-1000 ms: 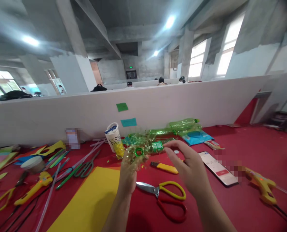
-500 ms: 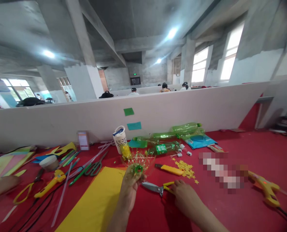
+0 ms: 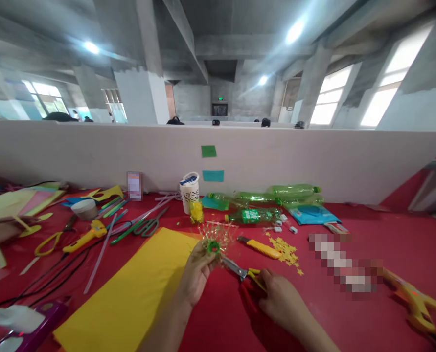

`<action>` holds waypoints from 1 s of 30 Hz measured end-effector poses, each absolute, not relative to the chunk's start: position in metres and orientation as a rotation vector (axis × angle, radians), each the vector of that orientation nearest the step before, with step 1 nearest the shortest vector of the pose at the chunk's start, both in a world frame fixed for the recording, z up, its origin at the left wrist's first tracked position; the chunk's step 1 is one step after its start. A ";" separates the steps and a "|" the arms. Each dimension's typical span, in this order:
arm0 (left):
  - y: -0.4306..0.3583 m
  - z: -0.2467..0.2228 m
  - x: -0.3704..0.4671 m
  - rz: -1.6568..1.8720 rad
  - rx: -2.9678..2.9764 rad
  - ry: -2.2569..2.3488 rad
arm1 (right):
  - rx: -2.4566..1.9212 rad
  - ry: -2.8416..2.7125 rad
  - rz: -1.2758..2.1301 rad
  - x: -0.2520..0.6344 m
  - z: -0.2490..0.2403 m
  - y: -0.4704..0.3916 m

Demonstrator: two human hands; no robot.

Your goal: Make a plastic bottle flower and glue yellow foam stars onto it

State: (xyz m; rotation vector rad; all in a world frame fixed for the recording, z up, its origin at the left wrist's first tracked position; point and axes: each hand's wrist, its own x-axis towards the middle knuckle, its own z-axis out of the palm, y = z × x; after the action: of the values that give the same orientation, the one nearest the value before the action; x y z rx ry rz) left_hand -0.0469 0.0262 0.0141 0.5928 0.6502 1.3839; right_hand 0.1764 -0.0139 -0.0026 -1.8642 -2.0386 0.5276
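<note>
Scissors point(image 3: 242, 274) had shifted toward the fringed bottle neck point(image 3: 213, 243) pinched by the left hand point(image 3: 198, 270); the right hand point(image 3: 279, 293) clasped their handles point(image 3: 255, 279), apparently readying a cut, which called for parted blades point(image 3: 234, 266).

The left hand point(image 3: 199, 271) and the right hand point(image 3: 278, 292) are both bare, with plain, ungloved fingers. The left forearm point(image 3: 169, 318) and right forearm point(image 3: 308, 322) are uncovered too as far as they show, each broadening smoothly from a narrower wrist toward the near edge of the red table point(image 3: 350, 322). Details as fine as fingernails are too small to tell.
</note>
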 end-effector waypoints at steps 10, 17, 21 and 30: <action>0.030 0.010 -0.054 1.478 0.548 0.607 | -1.574 -1.583 1.131 0.197 0.009 -0.006; 0.029 0.014 -0.051 1.476 0.535 0.679 | -1.203 -1.476 1.463 0.184 0.029 -0.032; 0.034 0.009 -0.055 1.486 0.538 0.666 | -1.105 -1.528 1.583 0.182 0.035 -0.038; 0.037 0.008 -0.063 1.477 0.517 0.667 | -1.124 -1.481 1.666 0.177 0.032 -0.051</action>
State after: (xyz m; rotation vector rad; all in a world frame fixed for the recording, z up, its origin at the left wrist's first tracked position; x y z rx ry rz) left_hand -0.0633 0.0368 0.0081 0.5172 0.6670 1.4775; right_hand 0.1775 -0.0510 0.0324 -1.1241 -1.4811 1.6659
